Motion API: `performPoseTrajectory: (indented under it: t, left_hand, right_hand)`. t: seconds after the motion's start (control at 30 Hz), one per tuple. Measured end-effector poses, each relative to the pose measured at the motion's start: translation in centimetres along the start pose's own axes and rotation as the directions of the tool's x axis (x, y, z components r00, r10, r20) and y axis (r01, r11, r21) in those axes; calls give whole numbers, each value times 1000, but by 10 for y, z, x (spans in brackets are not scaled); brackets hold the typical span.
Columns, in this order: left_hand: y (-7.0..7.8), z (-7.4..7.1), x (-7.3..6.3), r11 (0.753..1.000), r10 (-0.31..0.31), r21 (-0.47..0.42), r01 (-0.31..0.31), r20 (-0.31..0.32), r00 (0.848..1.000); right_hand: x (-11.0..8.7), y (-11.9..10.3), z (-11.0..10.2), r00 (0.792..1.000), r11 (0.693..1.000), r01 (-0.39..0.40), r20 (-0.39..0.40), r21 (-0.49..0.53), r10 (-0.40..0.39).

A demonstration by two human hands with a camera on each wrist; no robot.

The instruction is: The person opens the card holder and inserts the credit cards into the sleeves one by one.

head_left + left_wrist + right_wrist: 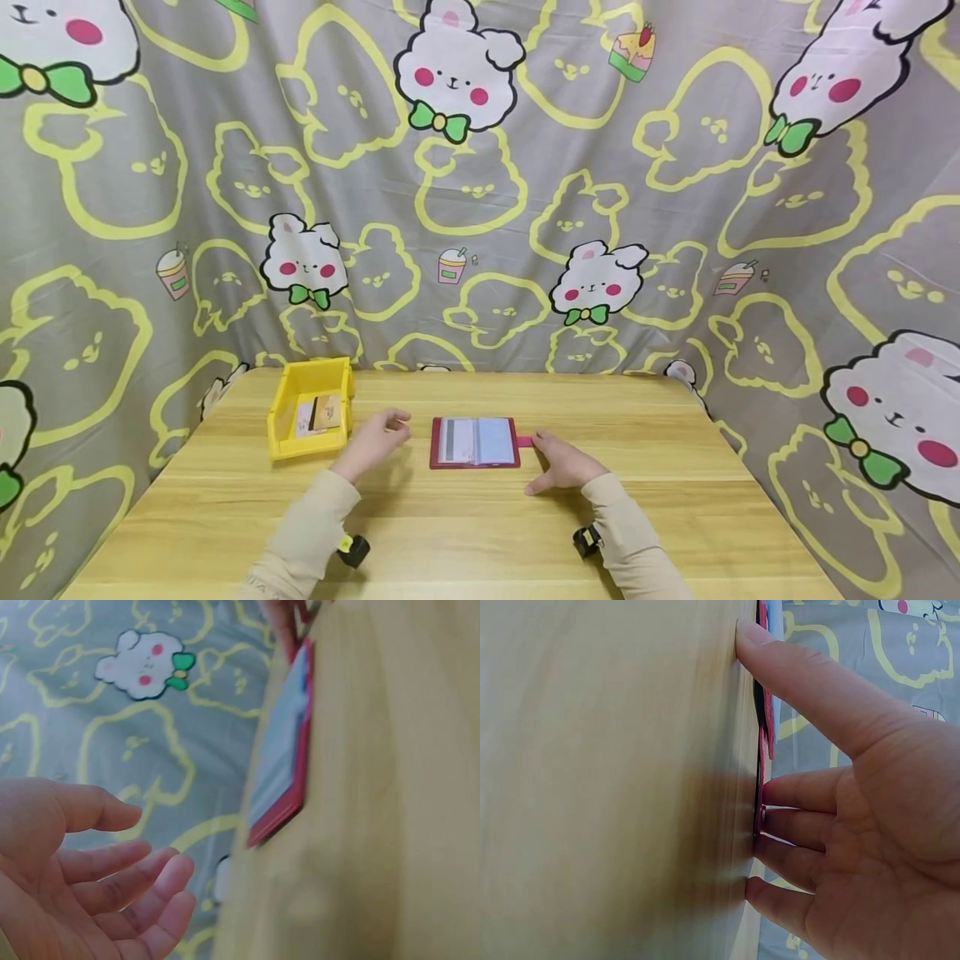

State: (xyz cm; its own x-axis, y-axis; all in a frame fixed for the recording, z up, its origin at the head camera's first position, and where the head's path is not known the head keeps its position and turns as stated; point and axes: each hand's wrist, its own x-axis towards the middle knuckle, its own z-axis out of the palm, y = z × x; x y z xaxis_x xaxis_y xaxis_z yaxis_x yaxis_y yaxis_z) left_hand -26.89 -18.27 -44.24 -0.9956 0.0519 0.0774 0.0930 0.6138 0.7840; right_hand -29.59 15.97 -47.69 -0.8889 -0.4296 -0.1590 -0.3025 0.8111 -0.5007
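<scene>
A red card holder lies spread open on the table, its clear sleeves showing a card on the left and a pale blue one on the right. My right hand rests at its right side, fingertips on the pink snap strap and the table, thumb apart near the lower right corner. To the left, my left hand hovers over the table between the holder and a yellow bin. Its fingers are loosely bent with nothing in them, as the left wrist view shows.
Inside the yellow bin lie a few cards, one of them tan. The wooden table ends at a grey patterned curtain at the back and sides. Each wrist wears a small black camera.
</scene>
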Motion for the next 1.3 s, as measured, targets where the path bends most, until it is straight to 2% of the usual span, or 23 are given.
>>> performPoseTrajectory:
  t: [0.13, 0.27, 0.47, 0.6, 0.73, 0.9, 1.1, 1.17, 1.3]
  left_hand:
    - [1, -30, 0, 997, 37, 67, -33, -58, 998]
    - [-2, -57, 1, 993, 41, 114, -27, -122, 992]
    - [-14, -81, 10, 990, 21, 141, 9, -209, 978]
    - [-30, -89, 16, 994, -63, 78, 80, -202, 977]
    - [-49, -92, 22, 985, -158, 33, 167, -182, 971]
    - [-69, -96, 28, 965, -251, 45, 260, -147, 957]
    - [-85, -98, 38, 946, -324, -25, 323, -64, 944]
    - [-89, -98, 42, 939, -342, -63, 339, -52, 938]
    - [-96, -98, 46, 929, -366, -75, 362, -61, 929]
  right_hand:
    - [-1, -2, 0, 1000, 1000, 4, -4, 0, -4]
    - [-1, -2, 0, 1000, 1000, 5, -7, -7, -5]
    - [0, -2, 0, 1000, 1000, 1, 1, -4, -1]
    - [1, -2, 1, 1000, 1000, 9, 1, -2, -9]
    - [1, -2, 3, 1000, 1000, 6, 4, -8, -6]
    - [1, -1, 3, 1000, 1000, 2, -1, -5, -2]
    - [-1, -1, 2, 1000, 1000, 0, 0, -4, 0]
    - [-1, -1, 2, 1000, 1000, 3, -3, -3, -3]
    - [-2, 0, 2, 1000, 1000, 8, -8, -6, -8]
